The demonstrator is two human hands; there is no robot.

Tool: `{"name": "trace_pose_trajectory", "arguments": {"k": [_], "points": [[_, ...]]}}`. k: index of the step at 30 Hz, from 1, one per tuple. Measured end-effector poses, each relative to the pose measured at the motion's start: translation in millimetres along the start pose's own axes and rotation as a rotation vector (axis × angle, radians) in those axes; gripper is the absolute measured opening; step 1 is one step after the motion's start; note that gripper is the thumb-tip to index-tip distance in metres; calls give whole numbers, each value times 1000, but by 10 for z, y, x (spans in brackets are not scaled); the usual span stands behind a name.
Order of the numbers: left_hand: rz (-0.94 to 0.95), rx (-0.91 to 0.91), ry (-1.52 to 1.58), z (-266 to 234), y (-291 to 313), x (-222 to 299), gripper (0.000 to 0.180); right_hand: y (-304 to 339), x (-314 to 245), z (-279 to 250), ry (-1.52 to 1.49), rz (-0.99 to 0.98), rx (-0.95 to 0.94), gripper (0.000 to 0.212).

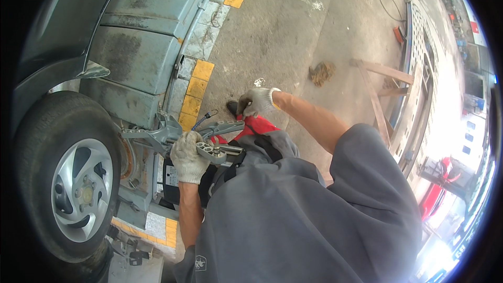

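Observation:
A grey metal clamp (168, 132) with several jointed arms stands between my body and the wheel. My left hand (189, 158), in a white knitted glove, is closed around its near part, beside a pale arm with round holes (213, 153). Another arm (229, 126) of the clamp reaches right. Over that arm's far end is my right hand (257, 101), also gloved, its fingers curled; what they hold, if anything, is hidden. A blue cord with a metal hook (201, 120) sticks up between my hands.
At the left a vehicle's wheel (83, 191) with a silver rim stands by grey metal housings (128, 55). Yellow tiles (196, 88) edge the concrete floor. A brown rag-like clump (321, 73) lies farther right, near a wooden frame (376, 97) and a perforated metal ramp (416, 36).

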State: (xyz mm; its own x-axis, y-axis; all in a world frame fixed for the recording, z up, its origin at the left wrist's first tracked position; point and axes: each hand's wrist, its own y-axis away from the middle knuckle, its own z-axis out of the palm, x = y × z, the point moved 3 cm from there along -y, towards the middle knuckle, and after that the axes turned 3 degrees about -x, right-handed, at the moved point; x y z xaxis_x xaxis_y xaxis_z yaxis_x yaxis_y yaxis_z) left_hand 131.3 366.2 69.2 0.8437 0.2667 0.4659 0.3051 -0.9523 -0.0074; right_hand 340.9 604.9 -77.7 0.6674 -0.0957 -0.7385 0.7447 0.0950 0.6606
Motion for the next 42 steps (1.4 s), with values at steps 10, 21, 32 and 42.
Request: {"name": "trace_pose_trajectory", "arguments": {"k": [10,21,32,42], "points": [[46,26,25,-41,-32,61,35,-153,-42,54,-100,105,-52,30],[32,22,30,-40,-54,71,33,70,-453,231,373,299,149,57],[77,76,-15,9,-25,19,33,-94,-454,205,499,443,207,73],[97,103,-26,62,25,-32,40,-129,-322,177,306,315,3,52]]}}
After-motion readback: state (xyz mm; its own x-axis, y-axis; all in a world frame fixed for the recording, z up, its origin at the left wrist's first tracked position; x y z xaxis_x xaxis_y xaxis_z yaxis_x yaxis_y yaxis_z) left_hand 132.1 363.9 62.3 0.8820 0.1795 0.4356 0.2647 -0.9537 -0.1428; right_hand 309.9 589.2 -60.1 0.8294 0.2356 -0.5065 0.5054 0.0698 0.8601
